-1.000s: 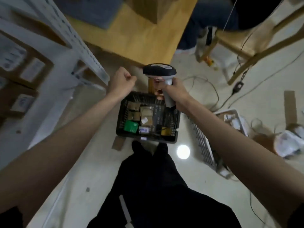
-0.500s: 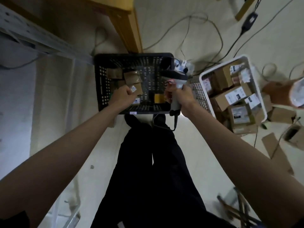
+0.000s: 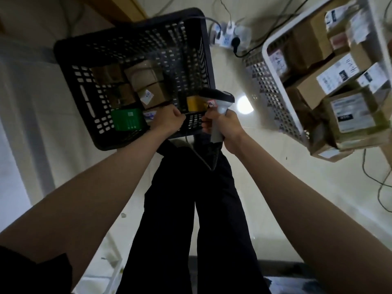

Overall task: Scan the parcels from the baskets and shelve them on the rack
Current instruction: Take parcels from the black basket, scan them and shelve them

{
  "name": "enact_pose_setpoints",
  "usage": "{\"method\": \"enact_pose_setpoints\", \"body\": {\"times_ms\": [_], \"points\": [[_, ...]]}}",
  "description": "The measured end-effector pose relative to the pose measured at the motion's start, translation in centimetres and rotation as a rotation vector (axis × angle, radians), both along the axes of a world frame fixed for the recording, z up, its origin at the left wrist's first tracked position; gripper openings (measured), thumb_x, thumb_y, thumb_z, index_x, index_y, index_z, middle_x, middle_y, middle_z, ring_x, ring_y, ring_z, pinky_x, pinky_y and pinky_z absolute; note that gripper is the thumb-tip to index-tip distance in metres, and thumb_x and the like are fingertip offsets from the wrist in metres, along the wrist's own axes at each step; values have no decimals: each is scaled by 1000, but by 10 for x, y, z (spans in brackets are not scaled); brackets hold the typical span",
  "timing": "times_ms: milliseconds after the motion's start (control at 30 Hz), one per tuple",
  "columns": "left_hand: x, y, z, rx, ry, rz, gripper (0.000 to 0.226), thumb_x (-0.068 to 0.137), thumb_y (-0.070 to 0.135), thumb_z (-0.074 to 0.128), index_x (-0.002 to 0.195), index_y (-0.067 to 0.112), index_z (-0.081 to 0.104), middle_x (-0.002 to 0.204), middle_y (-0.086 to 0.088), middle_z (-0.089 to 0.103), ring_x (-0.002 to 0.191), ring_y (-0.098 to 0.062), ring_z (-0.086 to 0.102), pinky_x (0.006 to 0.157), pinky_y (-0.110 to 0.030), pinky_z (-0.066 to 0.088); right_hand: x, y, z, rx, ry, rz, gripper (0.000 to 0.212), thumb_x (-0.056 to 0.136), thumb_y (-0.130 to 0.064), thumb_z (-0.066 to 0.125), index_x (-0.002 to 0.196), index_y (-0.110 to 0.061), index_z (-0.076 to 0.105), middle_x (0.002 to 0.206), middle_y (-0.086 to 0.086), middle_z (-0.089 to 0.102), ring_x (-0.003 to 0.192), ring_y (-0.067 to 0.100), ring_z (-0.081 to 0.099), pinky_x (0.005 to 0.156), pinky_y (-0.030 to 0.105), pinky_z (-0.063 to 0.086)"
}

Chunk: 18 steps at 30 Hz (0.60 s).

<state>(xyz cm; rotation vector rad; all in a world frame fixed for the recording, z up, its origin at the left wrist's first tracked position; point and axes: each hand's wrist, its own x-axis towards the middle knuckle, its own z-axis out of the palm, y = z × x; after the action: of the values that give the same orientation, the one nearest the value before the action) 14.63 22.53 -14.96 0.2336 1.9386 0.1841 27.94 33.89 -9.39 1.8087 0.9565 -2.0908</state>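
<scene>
A black perforated basket (image 3: 131, 28) stands on the floor in front of me. Inside lie brown cardboard parcels (image 3: 152, 94), a green box (image 3: 127, 119) and a small yellow parcel (image 3: 194, 103). My left hand (image 3: 167, 122) hovers as a closed fist over the basket's near rim, beside the green box, and nothing shows in it. My right hand (image 3: 224, 126) grips the handle of a grey barcode scanner (image 3: 218, 98), whose head points into the basket's near right corner. A white basket (image 3: 265, 81) at the right is packed with several labelled cardboard parcels (image 3: 331, 79).
A white power strip (image 3: 229, 35) with plugs and trailing cables lies on the floor between the two baskets. A wooden table leg (image 3: 127, 7) rises behind the black basket. My legs in black trousers (image 3: 191, 209) stand just before it. Pale rack parts (image 3: 21, 66) run along the left.
The view has tipped down and closer to the baskets. My left fist has drawn back from the parcels to the black basket's near rim. The scanner stays in my right hand.
</scene>
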Motion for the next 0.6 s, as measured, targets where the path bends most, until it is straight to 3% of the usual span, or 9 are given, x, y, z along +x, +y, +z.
{"method": "enact_pose_setpoints", "body": {"times_ms": [67, 167, 333, 433, 600], "points": [[2, 3, -32, 9, 71, -20, 21, 99, 28, 56, 111, 13, 65, 108, -2, 64, 105, -22, 58, 81, -30, 42, -2, -4, -21, -18, 29, -7, 8, 95, 3, 54, 91, -1, 60, 89, 19, 62, 70, 25, 60, 68, 34, 56], [-1, 8, -78, 26, 108, -29, 27, 98, 26, 59, 121, 13, 65, 125, -7, 66, 115, -24, 59, 93, -32, 47, -7, -9, -52, -34, 66, -3, 14, 94, 3, 55, 84, -5, 62, 85, 17, 64, 68, 23, 62, 75, 40, 57], [-12, 7, -154, 46, 116, -161, 32, 97, 24, 61, 127, 15, 63, 131, -12, 63, 119, -30, 58, 100, -41, 48, -15, -20, -104, 76, 7, 56, 17, 93, -1, 58, 86, -17, 57, 77, 7, 62, 58, 16, 56, 60, 32, 52], [-10, 2, -194, 44, 112, -274, 42, 93, 30, 67, 133, 16, 61, 135, -14, 59, 123, -33, 56, 100, -42, 47, -19, -29, -135, 143, -29, 105, 15, 93, -5, 59, 102, -18, 57, 81, 6, 60, 72, 21, 57, 69, 40, 50], [6, -8, -243, 158, 174, -378, 57, 93, 23, 66, 145, 11, 47, 151, -16, 39, 133, -38, 40, 107, -46, 40, -25, -44, -174, 167, -67, 124, 39, 95, -5, 56, 133, -5, 49, 82, 3, 59, 68, 14, 56, 65, 34, 49]]}}
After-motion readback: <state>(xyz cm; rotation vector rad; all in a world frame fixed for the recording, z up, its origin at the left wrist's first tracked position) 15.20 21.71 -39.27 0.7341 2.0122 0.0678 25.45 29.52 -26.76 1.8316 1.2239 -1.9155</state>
